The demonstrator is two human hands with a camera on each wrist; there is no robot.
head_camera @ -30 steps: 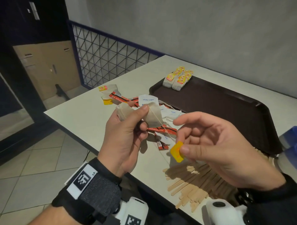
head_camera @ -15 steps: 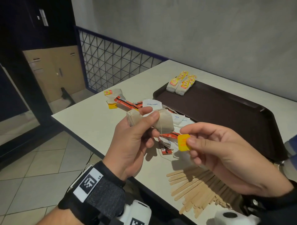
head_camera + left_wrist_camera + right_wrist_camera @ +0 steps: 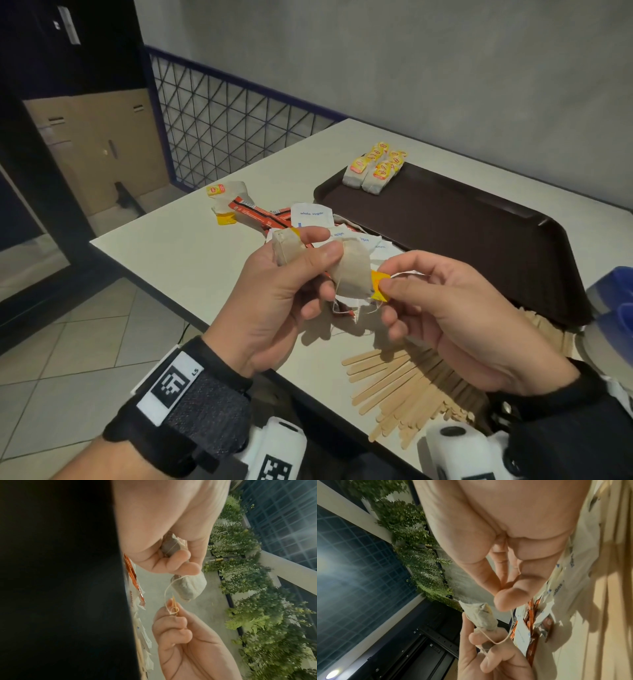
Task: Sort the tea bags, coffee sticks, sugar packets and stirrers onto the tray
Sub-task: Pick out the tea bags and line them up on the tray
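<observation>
Table (image 3: 178, 260) is carrying the scene, with the tray (image 3: 462, 226) lying toward 2 o'clock; a row of tea bags (image 3: 375, 168) is already sitting in the tray's far corner at 12 o'clock. Stirrers (image 3: 400, 380) are fanning out at 5 o'clock on the table, off the tray, where a careless sweep of the right wrist could be scattering them over the near edge. Sugar packets (image 3: 310, 214) and coffee sticks (image 3: 255, 214) are lying mixed at 11 o'clock, beyond the hands.

Left hand (image 3: 274, 294) is grasping a tea bag (image 3: 351, 270) between thumb and curled fingers, above the table and short of the tray. Right hand (image 3: 459, 315) is pinching the bag's yellow tag (image 3: 380, 286), just beside the bag at 3 o'clock.

String (image 3: 169, 588) is hanging slack in a loop between the two (clearest in the left wrist view). Likely risks: the loop could be snagging on the pile below and dragging packets along; a hard pull on the tag could be tearing the string from the paper.
</observation>
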